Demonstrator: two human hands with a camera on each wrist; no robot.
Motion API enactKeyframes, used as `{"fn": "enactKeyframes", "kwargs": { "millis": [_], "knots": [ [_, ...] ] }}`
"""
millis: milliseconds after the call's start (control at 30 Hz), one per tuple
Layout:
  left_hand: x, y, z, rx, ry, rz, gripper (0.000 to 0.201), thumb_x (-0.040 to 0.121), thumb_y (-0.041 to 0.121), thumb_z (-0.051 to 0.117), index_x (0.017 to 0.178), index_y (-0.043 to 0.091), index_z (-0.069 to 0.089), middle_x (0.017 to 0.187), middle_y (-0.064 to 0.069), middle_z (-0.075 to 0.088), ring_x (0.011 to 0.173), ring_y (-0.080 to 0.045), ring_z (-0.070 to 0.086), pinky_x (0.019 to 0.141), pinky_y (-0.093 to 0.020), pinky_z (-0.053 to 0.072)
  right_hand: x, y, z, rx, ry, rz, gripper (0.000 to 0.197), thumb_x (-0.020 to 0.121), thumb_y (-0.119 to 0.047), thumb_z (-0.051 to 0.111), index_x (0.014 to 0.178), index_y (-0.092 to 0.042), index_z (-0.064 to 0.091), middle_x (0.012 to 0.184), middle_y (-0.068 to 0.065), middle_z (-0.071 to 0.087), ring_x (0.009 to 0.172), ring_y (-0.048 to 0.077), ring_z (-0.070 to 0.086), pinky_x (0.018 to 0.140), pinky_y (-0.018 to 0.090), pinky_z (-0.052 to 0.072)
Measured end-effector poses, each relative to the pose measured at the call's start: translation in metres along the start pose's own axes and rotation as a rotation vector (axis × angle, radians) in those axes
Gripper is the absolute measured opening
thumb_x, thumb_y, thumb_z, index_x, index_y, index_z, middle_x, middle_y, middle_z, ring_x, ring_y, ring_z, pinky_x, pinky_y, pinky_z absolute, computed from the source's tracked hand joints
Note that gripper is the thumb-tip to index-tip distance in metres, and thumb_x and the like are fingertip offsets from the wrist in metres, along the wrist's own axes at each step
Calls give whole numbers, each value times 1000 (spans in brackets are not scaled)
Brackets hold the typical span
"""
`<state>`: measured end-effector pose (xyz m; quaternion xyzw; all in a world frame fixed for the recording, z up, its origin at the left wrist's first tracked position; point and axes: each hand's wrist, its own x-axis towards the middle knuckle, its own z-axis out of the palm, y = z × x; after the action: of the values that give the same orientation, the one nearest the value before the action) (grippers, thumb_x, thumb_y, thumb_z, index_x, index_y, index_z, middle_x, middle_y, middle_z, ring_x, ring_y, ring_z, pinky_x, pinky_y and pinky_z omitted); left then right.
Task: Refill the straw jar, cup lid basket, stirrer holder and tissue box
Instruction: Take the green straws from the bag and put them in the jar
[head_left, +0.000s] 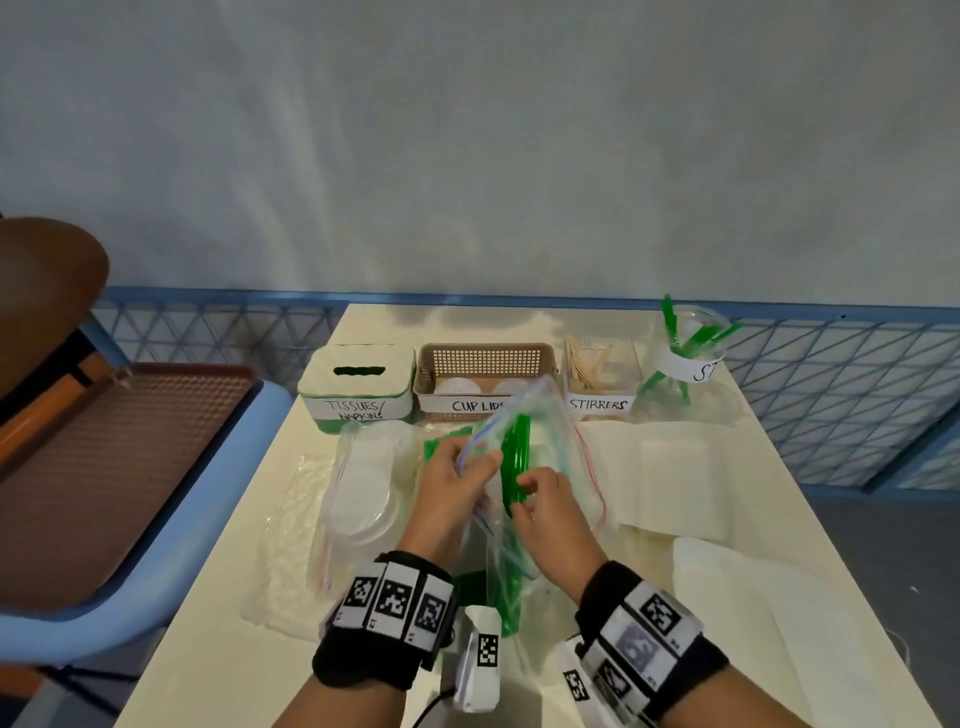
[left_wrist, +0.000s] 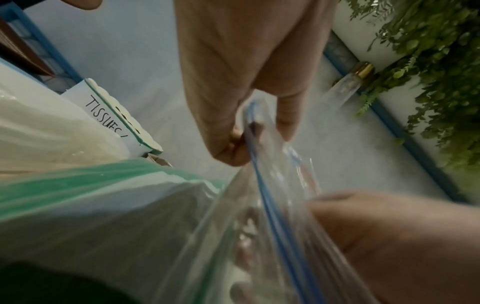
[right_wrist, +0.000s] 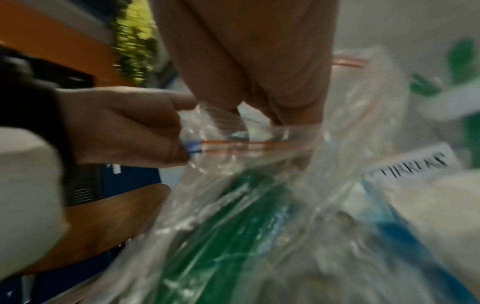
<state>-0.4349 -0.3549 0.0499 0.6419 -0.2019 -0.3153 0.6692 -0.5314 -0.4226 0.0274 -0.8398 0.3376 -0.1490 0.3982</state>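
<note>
Over the middle of the table I hold up a clear zip bag (head_left: 511, 525) with a bundle of green straws (head_left: 515, 457) inside. My left hand (head_left: 475, 467) pinches the blue zip edge (left_wrist: 253, 144) at the bag's mouth. My right hand (head_left: 524, 493) pinches the opposite side of the mouth. The straws (right_wrist: 221, 236) show blurred through the plastic. Along the back stand the tissue box (head_left: 358, 384), the cup lid basket (head_left: 485, 364), the stirrer holder (head_left: 602, 379) and the straw jar (head_left: 685, 358) with a few green straws.
A bag of clear cup lids (head_left: 363, 493) lies left of my hands. White napkins (head_left: 675, 467) lie on the right of the cream table (head_left: 810, 545). A blue chair with a brown seat (head_left: 104, 467) stands at the left. A blue mesh fence (head_left: 831, 389) runs behind.
</note>
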Motion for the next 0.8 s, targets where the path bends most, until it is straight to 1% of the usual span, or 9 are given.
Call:
{"fn": "enactKeyframes", "kwargs": {
  "millis": [67, 133, 233, 367, 467, 567, 633, 733, 800],
  "knots": [
    [-4, -1, -3, 46, -12, 18, 35, 87, 32, 59, 109, 6, 57, 92, 1, 60, 84, -12, 56, 76, -22, 45, 8, 11, 4, 25, -60, 156, 44, 92, -17, 54, 131, -6, 38, 129, 13, 41, 113, 22, 52, 94, 20, 38],
    [-1, -13, -13, 167, 80, -46, 40, 93, 43, 45, 118, 14, 55, 115, 1, 56, 108, -13, 52, 95, -30, 41, 16, 19, 6, 45, -76, 226, 52, 90, -20, 57, 135, -5, 35, 131, 14, 41, 117, 26, 50, 101, 29, 40],
    [1, -39, -32, 485, 152, -245, 56, 94, 47, 42, 138, 13, 36, 145, -14, 31, 134, -30, 32, 112, -46, 29, 22, 26, 10, 78, -166, 279, 46, 90, -21, 56, 131, -5, 42, 127, 13, 54, 112, 27, 55, 95, 32, 45],
    [-6, -53, -42, 305, 91, -289, 80, 81, 28, 70, 143, 8, 22, 142, -12, 41, 127, -29, 44, 106, -41, 39, 17, 25, 12, 120, -231, 253, 45, 87, -17, 59, 128, -8, 45, 120, 9, 60, 108, 23, 57, 93, 31, 46],
    [-6, -52, -52, 149, 144, -268, 70, 73, 26, 77, 131, 8, 42, 126, -11, 58, 106, -22, 58, 89, -34, 49, 10, 21, 10, 325, -238, 221, 53, 84, -7, 63, 132, -12, 41, 120, 6, 59, 108, 19, 57, 93, 28, 46],
    [-10, -49, -57, 74, 164, -190, 60, 71, 21, 80, 123, 14, 51, 114, -4, 65, 104, -19, 62, 93, -41, 50, 3, 12, 6, 488, -264, 198, 46, 85, 1, 61, 125, -14, 46, 113, 1, 62, 103, 13, 58, 90, 24, 48],
    [-15, -47, -60, 14, 141, -183, 54, 70, 16, 79, 118, 13, 55, 109, -5, 67, 101, -22, 64, 90, -41, 52, 0, 5, 6, 510, -276, 198, 38, 84, 1, 62, 116, -16, 50, 103, -6, 62, 95, 7, 58, 87, 22, 48],
    [-20, -46, -65, -77, 132, -174, 46, 70, 11, 77, 112, 7, 60, 104, -10, 70, 98, -27, 66, 80, -36, 54, 1, 0, 6, 521, -299, 200, 35, 81, 3, 65, 114, -7, 56, 108, 5, 66, 100, 19, 63, 93, 32, 51],
    [-24, -50, -70, -104, 147, -160, 43, 73, 9, 74, 113, 4, 60, 105, -13, 70, 98, -28, 66, 77, -34, 54, 1, -3, 12, 486, -359, 183, 38, 81, 3, 65, 117, -4, 56, 110, 8, 66, 100, 21, 63, 89, 30, 53]
  ]
}}
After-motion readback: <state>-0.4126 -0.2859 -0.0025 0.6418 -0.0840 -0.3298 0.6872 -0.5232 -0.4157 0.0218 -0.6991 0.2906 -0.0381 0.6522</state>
